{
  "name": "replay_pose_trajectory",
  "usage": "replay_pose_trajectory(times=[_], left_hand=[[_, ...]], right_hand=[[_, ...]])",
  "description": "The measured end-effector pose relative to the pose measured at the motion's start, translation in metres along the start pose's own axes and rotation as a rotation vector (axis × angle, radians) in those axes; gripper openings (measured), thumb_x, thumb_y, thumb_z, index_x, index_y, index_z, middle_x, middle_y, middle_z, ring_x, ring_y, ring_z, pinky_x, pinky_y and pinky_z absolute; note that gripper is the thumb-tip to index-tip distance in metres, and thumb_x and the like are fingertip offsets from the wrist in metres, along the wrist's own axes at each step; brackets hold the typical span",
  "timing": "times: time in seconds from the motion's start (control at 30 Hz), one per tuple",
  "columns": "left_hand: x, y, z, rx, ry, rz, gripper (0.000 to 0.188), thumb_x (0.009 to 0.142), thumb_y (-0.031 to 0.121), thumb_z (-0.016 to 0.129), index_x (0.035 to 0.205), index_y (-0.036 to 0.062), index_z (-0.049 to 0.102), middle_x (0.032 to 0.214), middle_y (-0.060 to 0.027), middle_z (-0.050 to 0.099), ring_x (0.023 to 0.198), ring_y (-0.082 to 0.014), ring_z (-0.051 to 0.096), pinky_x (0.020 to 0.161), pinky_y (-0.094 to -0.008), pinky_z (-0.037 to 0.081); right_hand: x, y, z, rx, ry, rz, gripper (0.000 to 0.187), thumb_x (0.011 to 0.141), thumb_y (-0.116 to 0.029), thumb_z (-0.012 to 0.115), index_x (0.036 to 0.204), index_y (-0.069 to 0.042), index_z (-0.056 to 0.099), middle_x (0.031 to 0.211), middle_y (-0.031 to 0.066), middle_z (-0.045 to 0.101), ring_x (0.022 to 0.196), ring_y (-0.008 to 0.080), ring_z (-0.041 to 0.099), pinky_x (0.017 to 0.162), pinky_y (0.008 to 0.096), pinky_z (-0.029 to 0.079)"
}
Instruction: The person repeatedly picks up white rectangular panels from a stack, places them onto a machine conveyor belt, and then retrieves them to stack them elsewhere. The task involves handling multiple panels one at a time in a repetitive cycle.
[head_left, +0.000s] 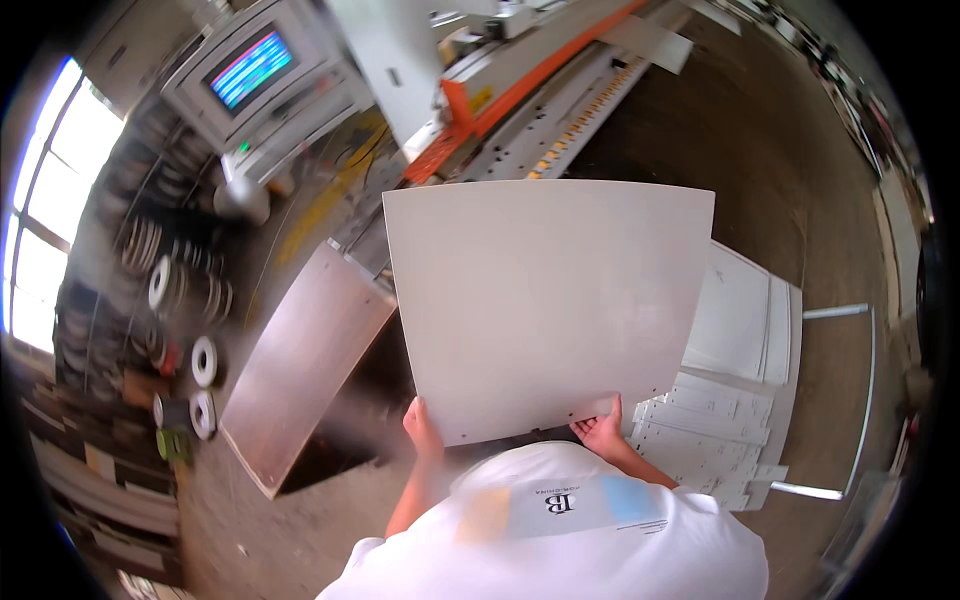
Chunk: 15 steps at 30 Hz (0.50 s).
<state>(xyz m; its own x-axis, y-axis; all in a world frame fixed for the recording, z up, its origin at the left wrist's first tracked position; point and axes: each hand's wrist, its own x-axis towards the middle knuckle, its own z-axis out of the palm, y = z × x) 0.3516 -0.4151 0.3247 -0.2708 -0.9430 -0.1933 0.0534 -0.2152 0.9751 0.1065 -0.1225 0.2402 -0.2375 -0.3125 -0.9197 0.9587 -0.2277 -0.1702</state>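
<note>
A large flat off-white panel (550, 310) is held out in front of my body, its broad face turned up toward me. Small dark holes dot its near edge. My left hand (424, 432) is closed on the near left corner, thumb against the side. Farther right along the near edge, my right hand (600, 432) grips the panel with its thumb on top and fingers curled beneath. The panel hides whatever lies directly under it, including part of the machine's near end.
Left of the panel stands a pale pinkish tabletop (310, 350). On the right lies a stack of white panels and strips (715, 420) beside a metal frame (858, 400). Ahead are an orange-and-white machine (540, 85) and a control screen (250, 70). Rolls of edging tape (204, 362) sit at left.
</note>
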Motion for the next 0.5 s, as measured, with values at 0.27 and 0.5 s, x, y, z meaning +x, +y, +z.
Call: replay_pose_trajectory(times=[0.27,0.5], left_hand=[[-0.029,-0.001,-0.077,-0.131,0.236,-0.276,0.040,0.102,0.038,0.057,0.102,-0.0004,0.068,0.094,-0.0020,0.065,0.084,-0.0135,0.057,0.076,-0.0319,0.047],[-0.038,-0.002,-0.108,-0.161,0.198,-0.431,0.042,0.103,0.036,0.053,0.120,-0.0004,0.065,0.114,-0.0124,0.068,0.103,-0.0255,0.064,0.092,-0.0413,0.051]], right_hand=[[-0.020,0.027,0.042,-0.353,-0.005,-0.118,0.073,0.092,-0.074,0.046,0.128,-0.012,0.058,0.111,0.0064,0.067,0.097,0.0239,0.065,0.077,0.0405,0.052],[-0.015,0.027,0.117,-0.497,-0.157,-0.269,0.056,0.096,-0.063,0.051,0.112,-0.011,0.061,0.098,0.0058,0.069,0.090,0.0214,0.067,0.071,0.0367,0.053]])
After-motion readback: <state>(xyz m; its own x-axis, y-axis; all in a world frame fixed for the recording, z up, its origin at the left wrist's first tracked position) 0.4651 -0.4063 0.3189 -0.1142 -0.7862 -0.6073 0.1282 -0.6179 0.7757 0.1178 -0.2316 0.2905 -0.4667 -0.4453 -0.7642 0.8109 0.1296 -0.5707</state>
